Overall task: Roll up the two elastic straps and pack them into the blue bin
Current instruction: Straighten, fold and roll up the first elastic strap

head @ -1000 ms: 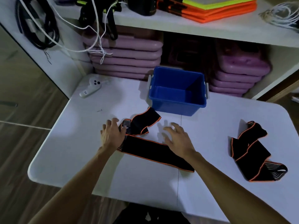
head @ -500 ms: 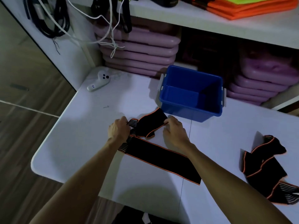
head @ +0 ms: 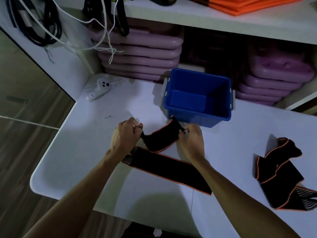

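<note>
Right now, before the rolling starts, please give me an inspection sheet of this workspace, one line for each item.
Surface: white table, bare at near left.
Job's things: near strap partly lifted, unrolled; second strap crumpled at right; blue bin holds nothing seen.
Clutter: white controller; small screw.
Hands: left hand and right hand pinch the near strap's folded end.
Cables: white cords and black cables hang at back left.
Surroundings: purple cases, orange mats on shelves.

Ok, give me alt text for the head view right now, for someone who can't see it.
Both hands, left and right, pinch the folded end of a black, orange-edged elastic strap above a white table, just before an empty blue bin. A second strap lies crumpled at the right.
</note>
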Demonstrator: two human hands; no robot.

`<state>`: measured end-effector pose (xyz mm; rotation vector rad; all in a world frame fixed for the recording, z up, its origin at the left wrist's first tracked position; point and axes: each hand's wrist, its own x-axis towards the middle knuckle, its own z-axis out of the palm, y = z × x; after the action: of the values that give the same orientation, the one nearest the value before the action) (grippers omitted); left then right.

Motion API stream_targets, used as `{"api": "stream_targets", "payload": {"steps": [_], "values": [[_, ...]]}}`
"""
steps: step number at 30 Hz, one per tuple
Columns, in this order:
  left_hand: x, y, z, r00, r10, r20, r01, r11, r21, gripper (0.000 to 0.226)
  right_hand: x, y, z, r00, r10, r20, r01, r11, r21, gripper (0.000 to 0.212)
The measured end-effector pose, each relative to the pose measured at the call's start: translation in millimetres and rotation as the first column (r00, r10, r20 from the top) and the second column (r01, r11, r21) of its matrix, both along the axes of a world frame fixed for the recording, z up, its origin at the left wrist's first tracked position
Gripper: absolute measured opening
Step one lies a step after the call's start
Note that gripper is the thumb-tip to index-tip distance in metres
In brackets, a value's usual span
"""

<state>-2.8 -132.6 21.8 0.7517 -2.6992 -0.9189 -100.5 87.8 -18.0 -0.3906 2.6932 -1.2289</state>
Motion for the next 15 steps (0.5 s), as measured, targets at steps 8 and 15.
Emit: {"api": "stream_targets", "payload": {"steps": [8,15], "values": [[26,-6,-7,0.991,-0.137,-0.003,0.137,0.990,0.045,0.007,48,112,17,0.962,0.129,0.243,-0.082,0.977,-0.195,0.014],[42,-8,-28,0.936,-0.346,0.062,0.348,0.937,-0.034,0.016,68,133,8,0.952,0.169,0.255,-0.156,0.985,-0.069,0.025]]}}
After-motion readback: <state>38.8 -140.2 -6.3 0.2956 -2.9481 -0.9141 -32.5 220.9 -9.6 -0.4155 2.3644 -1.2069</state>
